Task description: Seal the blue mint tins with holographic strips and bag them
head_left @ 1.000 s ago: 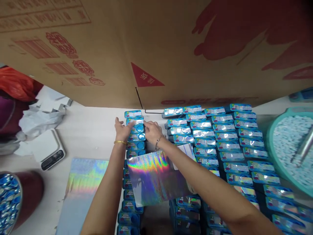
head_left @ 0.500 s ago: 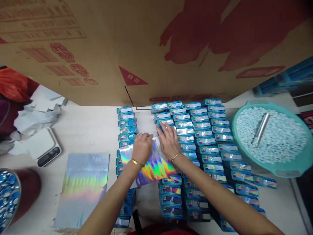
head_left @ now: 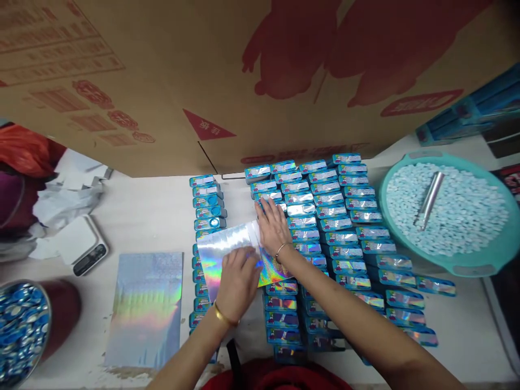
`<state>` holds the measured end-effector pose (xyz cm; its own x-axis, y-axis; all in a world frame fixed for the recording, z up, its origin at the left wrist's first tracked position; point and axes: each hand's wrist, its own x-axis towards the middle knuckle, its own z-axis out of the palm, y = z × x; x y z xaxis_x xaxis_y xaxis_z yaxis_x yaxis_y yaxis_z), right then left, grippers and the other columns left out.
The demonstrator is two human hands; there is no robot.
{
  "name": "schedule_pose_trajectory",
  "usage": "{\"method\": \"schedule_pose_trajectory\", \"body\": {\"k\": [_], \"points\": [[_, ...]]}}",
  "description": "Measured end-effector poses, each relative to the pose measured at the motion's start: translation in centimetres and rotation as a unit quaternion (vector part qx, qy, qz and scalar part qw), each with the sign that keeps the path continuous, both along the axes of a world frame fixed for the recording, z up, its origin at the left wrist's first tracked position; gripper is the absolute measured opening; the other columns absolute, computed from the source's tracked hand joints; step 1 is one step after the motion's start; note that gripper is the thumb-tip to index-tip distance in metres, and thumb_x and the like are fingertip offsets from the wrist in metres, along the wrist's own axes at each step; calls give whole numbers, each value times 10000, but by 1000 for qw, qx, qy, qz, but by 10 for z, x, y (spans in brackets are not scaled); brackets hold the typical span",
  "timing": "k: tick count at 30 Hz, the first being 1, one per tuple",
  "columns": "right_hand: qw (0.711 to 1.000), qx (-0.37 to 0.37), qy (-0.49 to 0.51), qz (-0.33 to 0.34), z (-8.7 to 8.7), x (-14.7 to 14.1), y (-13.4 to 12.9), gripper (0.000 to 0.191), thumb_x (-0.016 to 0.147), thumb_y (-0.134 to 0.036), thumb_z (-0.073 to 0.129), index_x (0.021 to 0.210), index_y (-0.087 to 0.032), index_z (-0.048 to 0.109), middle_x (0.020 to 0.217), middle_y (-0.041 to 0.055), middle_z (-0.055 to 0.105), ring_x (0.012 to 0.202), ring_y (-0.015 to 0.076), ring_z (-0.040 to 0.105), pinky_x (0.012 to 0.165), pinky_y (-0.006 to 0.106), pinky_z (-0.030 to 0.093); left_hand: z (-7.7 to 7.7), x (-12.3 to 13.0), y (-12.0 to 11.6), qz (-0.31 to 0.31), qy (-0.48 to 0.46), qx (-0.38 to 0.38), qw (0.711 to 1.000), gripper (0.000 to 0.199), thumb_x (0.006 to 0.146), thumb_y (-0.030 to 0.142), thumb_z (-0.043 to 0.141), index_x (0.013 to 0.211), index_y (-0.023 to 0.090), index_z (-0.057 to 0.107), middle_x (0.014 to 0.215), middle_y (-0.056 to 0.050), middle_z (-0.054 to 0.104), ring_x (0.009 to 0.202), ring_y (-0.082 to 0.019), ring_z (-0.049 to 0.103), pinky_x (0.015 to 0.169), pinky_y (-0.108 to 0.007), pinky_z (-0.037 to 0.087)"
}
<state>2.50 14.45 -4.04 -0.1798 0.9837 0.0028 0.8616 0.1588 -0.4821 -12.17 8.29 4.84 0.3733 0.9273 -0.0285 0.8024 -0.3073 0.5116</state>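
Note:
A shiny rainbow-foil sheet [head_left: 217, 252] lies slanted across the gap between two groups of small blue tins. My left hand [head_left: 240, 277] is over the lower middle of this sheet with its fingers curled in; what they pinch, if anything, is hidden. My right hand [head_left: 274, 227] rests flat at the sheet's right edge, fingers stretched out over the nearest blue tins [head_left: 300, 210]. Many of those tins have a shiny strip on their upward side. In the left column, several tins [head_left: 208, 212] show a round blue spot.
A second foil sheet [head_left: 148, 303] lies at left, near a white scale [head_left: 87, 249]. A red bucket [head_left: 60, 314] holds blue-and-silver pieces. At right stands a turquoise basin [head_left: 467, 260] of pale pellets with a metal scoop [head_left: 429, 200]. A large cardboard box [head_left: 162, 108] blocks the back.
My left hand has moved down over the foil sheet, toward my body, from the sheet's top edge. My right hand stays at the sheet's right side. The whole view has shifted slightly.

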Motion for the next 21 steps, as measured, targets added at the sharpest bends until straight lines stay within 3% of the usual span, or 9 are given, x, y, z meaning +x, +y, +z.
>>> {"method": "schedule_pose_trajectory", "body": {"k": [2,4,6,8,10,13,18,21], "points": [[998,17,54,-9,7,2,0,495,952,-226,308,1432,-134,386,1523,127,342,1464,254,132,1164,502,177,16,-7,-2,90,-94,-27,991,59,882,253,562,909,222,603,939,-42,669,895,-189,593,795,-344,435],[988,45,145,-24,20,0,-1,470,968,-351,301,1333,-127,496,1457,145,426,1431,263,228,1148,488,232,25,-15,10,220,-201,-40,954,87,846,297,616,837,216,586,819,-10,639,803,-163,591,761,-313,449],[965,52,254,-33,36,-8,1,504,962,-479,289,1189,-142,588,1309,151,546,1319,257,403,1099,450,325,26,-24,31,331,-315,-61,887,161,789,330,674,814,203,578,769,2,622,739,-144,590,719,-283,465],[940,15,338,-45,50,-23,6,486,932,-552,346,1024,-171,634,1104,118,635,1120,233,551,998,394,419,20,-31,53,401,-409,-82,816,225,726,332,725,807,187,574,760,4,629,718,-129,597,707,-261,474],[919,-48,387,-60,55,-40,16,403,892,-552,447,843,-194,626,876,59,651,886,199,603,844,331,472,8,-39,72,437,-461,-85,768,268,663,322,766,782,173,578,745,8,633,702,-114,595,700,-239,472],[898,-101,418,-90,47,-64,39,347,872,-493,488,680,-210,546,659,-9,562,657,147,536,676,269,439,-14,-52,92,456,-478,-71,747,283,611,318,790,740,160,593,692,21,615,645,-90,565,650,-207,446],[903,-96,404,-107,22,-83,75,362,854,-532,471,666,-224,508,659,-19,539,683,149,508,696,273,409,-38,-69,114,481,-491,-85,721,296,570,324,796,703,157,592,610,34,587,550,-77,510,544,-195,394],[871,-108,446,-174,17,-88,83,466,869,-634,375,737,-219,540,712,1,568,729,161,531,723,286,422,-38,-72,123,479,-507,-94,710,283,571,317,791,703,157,599,604,38,580,528,-70,482,518,-192,379]]}}
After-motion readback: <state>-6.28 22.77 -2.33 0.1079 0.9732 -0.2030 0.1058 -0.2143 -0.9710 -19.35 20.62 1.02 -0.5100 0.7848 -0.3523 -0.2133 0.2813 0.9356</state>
